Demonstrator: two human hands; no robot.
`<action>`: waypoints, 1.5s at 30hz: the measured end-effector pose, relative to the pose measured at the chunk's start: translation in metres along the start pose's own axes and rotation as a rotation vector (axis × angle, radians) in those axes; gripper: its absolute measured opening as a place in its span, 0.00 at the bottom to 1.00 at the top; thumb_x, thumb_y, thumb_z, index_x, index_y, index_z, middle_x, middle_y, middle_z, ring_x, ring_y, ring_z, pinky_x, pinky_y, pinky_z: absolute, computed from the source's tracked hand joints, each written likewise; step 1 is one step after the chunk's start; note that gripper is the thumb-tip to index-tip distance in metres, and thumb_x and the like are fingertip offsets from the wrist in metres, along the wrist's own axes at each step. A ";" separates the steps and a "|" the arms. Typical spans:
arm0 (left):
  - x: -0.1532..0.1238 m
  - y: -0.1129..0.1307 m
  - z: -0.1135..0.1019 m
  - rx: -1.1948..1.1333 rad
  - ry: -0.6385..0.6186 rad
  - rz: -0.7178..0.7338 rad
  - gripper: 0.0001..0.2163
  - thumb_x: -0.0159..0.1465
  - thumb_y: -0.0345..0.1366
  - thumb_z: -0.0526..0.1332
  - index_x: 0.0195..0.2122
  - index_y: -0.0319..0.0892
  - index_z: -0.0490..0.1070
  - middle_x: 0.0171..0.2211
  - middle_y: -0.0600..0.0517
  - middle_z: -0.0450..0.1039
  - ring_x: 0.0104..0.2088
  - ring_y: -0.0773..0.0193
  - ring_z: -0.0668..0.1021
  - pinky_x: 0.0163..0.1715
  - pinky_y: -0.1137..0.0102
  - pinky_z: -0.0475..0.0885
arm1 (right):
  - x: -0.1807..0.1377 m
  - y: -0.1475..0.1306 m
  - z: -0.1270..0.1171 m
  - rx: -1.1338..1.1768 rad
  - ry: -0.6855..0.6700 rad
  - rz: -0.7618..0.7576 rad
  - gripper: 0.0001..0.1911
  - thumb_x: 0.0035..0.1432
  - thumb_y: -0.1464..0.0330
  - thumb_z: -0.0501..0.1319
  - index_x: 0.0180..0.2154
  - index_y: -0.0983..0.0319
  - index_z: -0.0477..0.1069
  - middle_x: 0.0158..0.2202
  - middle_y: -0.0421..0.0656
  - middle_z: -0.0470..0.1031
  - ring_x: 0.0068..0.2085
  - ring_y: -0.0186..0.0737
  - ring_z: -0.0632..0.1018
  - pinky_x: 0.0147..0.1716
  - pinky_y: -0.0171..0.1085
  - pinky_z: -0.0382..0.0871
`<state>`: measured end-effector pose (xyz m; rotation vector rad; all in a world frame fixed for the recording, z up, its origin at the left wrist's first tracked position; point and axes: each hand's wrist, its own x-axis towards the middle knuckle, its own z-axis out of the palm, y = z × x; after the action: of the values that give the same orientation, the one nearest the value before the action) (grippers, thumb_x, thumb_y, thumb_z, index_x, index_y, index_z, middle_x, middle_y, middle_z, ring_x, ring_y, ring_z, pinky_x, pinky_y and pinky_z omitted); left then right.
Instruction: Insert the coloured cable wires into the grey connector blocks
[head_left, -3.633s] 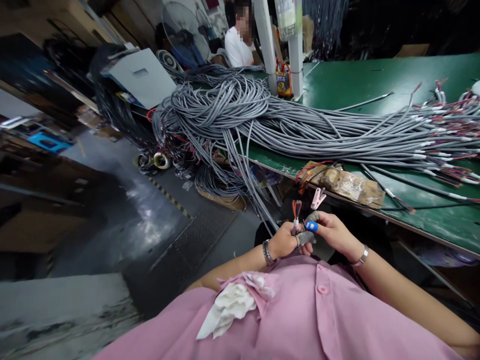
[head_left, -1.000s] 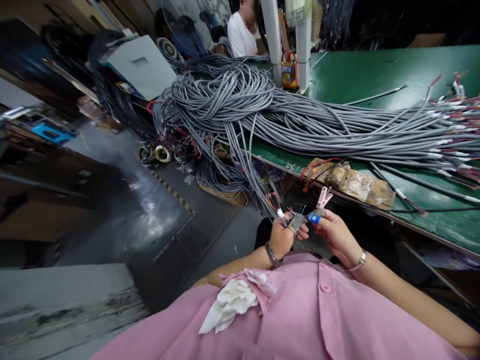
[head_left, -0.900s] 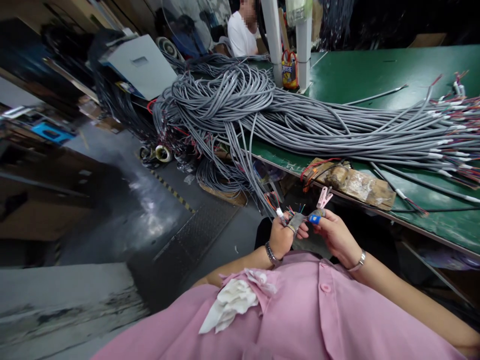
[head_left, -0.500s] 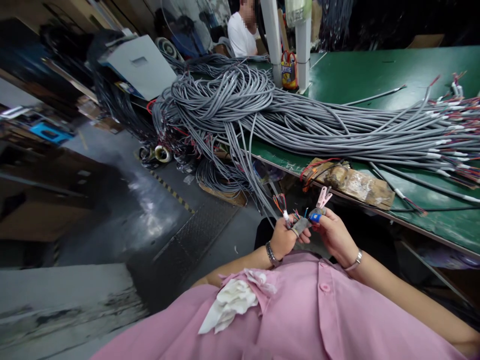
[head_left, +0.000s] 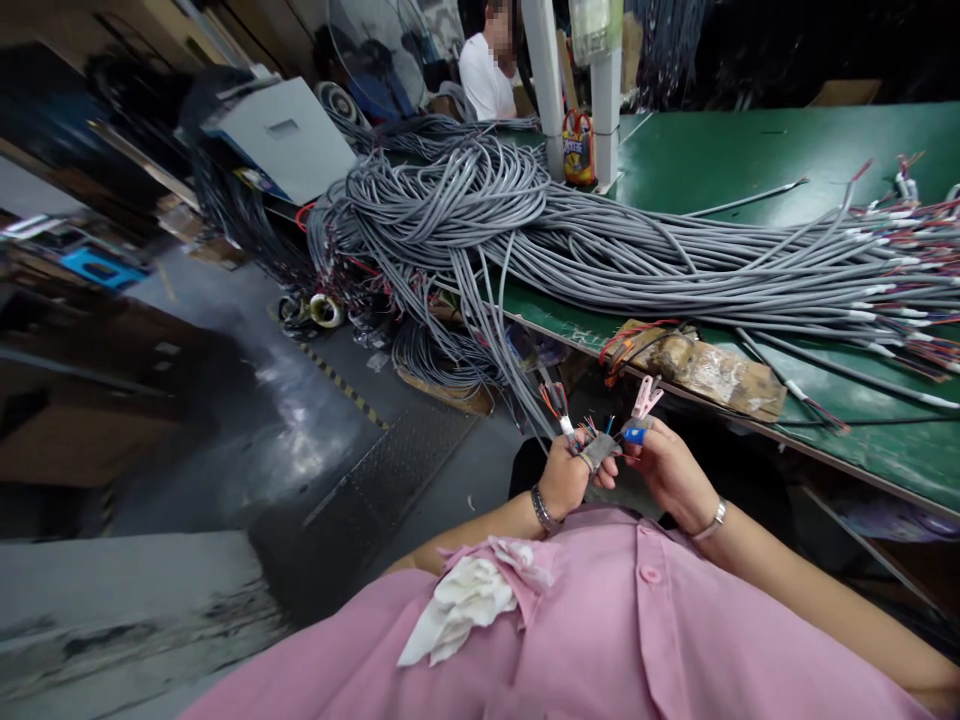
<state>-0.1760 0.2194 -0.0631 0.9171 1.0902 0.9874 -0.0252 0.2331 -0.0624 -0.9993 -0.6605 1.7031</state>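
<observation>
My left hand [head_left: 566, 480] is closed around the end of a grey multi-core cable [head_left: 534, 408]. Fanned-out orange, red and dark wires [head_left: 555, 400] stick up from it beside a white sleeve [head_left: 566, 426]. A grey wrap [head_left: 598, 452] covers the left thumb. Close by on the right, my right hand [head_left: 670, 478] pinches a pink clip [head_left: 645, 398], shaped like a clothes peg, which points up. There is a blue band [head_left: 634, 436] at the right fingertips. Fine wires lie between the two hands; exactly what the fingertips press on is hidden.
A green table [head_left: 720, 150] carries a long heap of grey cables [head_left: 450, 190] with stripped ends at the right. A taped wooden block [head_left: 720, 375] lies at the near edge. A grey box [head_left: 289, 135] stands at left; a person in white [head_left: 484, 75] sits behind.
Both hands stay close together with the cable and clip. The right hand has shifted very slightly, and a bit more gap shows between the thumbs. The view has tilted slightly.
</observation>
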 end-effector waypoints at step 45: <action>0.001 -0.004 -0.009 0.103 -0.217 -0.102 0.18 0.55 0.49 0.64 0.25 0.34 0.72 0.17 0.52 0.72 0.13 0.70 0.71 0.13 0.76 0.65 | 0.010 -0.017 -0.022 -0.183 -0.211 0.105 0.10 0.44 0.68 0.71 0.28 0.63 0.71 0.26 0.37 0.71 0.26 0.30 0.69 0.28 0.32 0.63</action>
<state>-0.1841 0.2206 -0.0688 1.0168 1.0002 0.7348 0.0004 0.2477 -0.0627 -1.0026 -0.9287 1.8836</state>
